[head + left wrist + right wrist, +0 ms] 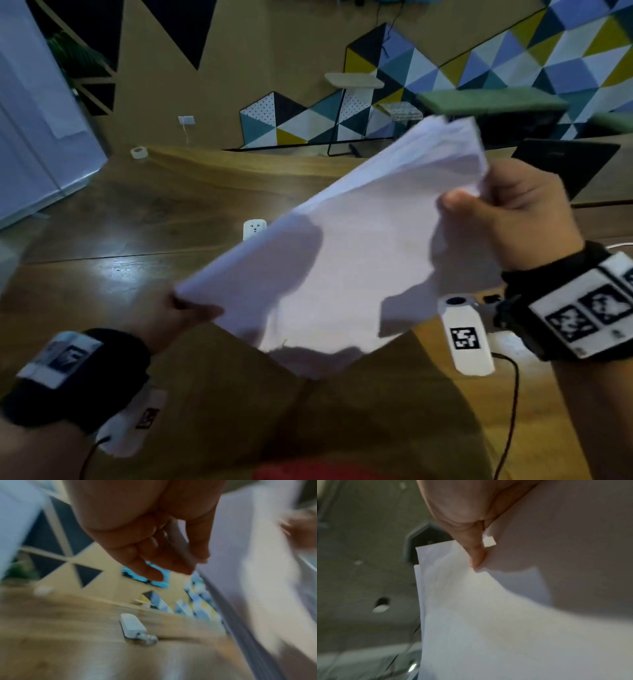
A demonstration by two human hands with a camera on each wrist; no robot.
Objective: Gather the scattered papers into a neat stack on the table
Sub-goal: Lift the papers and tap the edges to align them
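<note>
A bundle of white papers (346,260) is lifted off the wooden table (130,219) and tilted, its far end raised to the right. My left hand (186,310) pinches the near left corner, thumb on top. My right hand (507,212) grips the far right edge, thumb pressed on the top sheet. In the right wrist view the papers (488,622) fan out below my right hand (476,555), their edges uneven. The left wrist view is blurred; my left hand (164,555) holds the papers (248,574) at their edge.
A white power strip (254,229) lies on the table beyond the papers, also in the left wrist view as a power strip (133,626). A roll of tape (139,152) sits at the far left edge. A dark laptop (565,164) stands at the right.
</note>
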